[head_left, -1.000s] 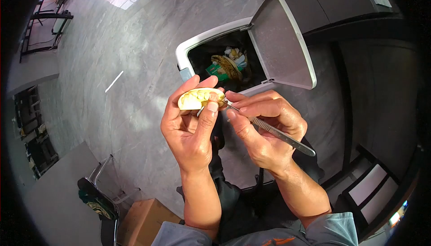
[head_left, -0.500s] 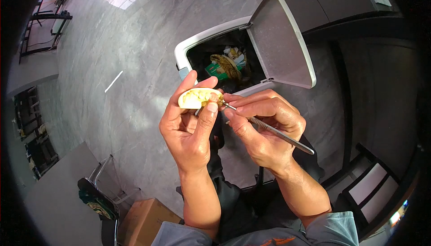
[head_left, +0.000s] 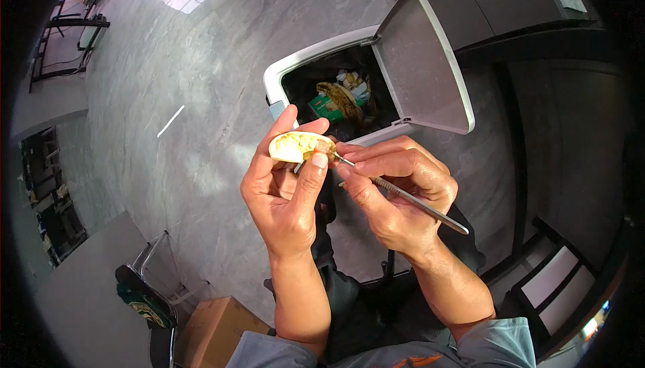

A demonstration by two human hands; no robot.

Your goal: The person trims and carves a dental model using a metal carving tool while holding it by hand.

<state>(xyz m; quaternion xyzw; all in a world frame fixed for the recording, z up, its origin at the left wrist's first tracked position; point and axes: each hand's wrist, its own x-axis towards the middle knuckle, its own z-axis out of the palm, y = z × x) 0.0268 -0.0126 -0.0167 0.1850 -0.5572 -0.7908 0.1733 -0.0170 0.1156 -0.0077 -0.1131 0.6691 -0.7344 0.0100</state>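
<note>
The left hand (head_left: 285,193) pinches a yellow dental cast (head_left: 294,147) between thumb and fingers. The right hand (head_left: 401,190), fingers curled closed, grips a metal tool (head_left: 420,201), tip against its right end.

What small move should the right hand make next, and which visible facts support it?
Probably a short, light stroke with the metal tool: the right hand holds it like a pen, its tip is at one end of the yellow dental model, and the left hand grips the model.
</note>
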